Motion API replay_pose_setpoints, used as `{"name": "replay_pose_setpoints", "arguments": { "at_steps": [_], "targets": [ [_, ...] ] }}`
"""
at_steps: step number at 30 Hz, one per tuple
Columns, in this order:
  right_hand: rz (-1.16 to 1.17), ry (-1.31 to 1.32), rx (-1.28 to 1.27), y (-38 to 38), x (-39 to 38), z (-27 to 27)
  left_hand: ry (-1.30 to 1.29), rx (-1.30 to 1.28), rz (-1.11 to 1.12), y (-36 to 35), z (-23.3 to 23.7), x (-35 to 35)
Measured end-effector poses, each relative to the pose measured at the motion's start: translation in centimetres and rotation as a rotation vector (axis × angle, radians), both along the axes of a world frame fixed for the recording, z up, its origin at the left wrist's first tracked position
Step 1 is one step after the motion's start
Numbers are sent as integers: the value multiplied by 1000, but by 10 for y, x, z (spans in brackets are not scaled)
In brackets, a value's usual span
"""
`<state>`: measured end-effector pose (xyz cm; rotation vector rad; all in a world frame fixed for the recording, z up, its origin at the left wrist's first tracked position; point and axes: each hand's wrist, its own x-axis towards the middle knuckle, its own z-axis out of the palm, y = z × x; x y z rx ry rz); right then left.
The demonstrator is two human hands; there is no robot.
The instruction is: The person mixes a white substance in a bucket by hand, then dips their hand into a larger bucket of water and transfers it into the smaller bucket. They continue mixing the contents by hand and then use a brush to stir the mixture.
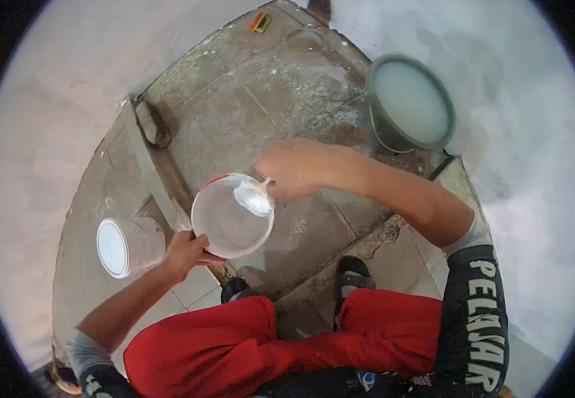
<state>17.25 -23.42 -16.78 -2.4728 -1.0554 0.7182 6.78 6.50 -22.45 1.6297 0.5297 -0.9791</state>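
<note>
My left hand (189,255) is closed on the near-left rim of a small white bucket (224,222), tilted so that its inside faces me. The inner wall has a pale greyish-white coating, and a strip of red shows along the rim. Above the bucket's far-right edge, my right hand (294,169) is closed around the short handle of a tool with a white-coated head (254,198). That head overlaps the bucket's opening. Its exact kind is hidden under the white material.
A dark bucket of cloudy water (410,101) stands at the right by the wall. At left, a white lidded tub (113,248) sits beyond a raised ledge (161,166). A stone-like block (153,124) and a red-and-yellow brush-like item (259,22) lie on the stained floor (234,119).
</note>
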Motion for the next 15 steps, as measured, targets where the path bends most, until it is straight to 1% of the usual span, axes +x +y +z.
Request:
{"name": "replay_pose_setpoints", "arguments": {
  "at_steps": [2, 4, 6, 8, 9, 10, 11, 13, 14, 15],
  "targets": [
    [15, 20, -25, 13, -7, -18, -49, -27, 41, 11, -32, -17],
    [59, 8, -22, 22, -16, -33, -107, -71, 54, 15, -44, -32],
    [124, -5, -24, 32, -23, -47, -137, -91, 146, 12, -65, -44],
    [64, -37, -80, 44, -37, -60, -155, -103, 251, 10, -87, -57],
    [108, -27, -87, 51, -45, -64, -220, -126, 228, 9, -96, -61],
    [56, -2, -109, 56, -53, -67, -290, -146, 200, 10, -100, -62],
    [-1, 21, -133, 64, -59, -70, -287, -149, 234, 11, -102, -63],
    [22, -13, -187, 80, -67, -91, -219, -232, 240, 12, -103, -61],
    [13, -52, -230, 86, -72, -102, -230, -199, 198, 15, -101, -60],
    [19, -50, -239, 93, -77, -109, -228, -208, 205, 19, -105, -61]
  ]
}}
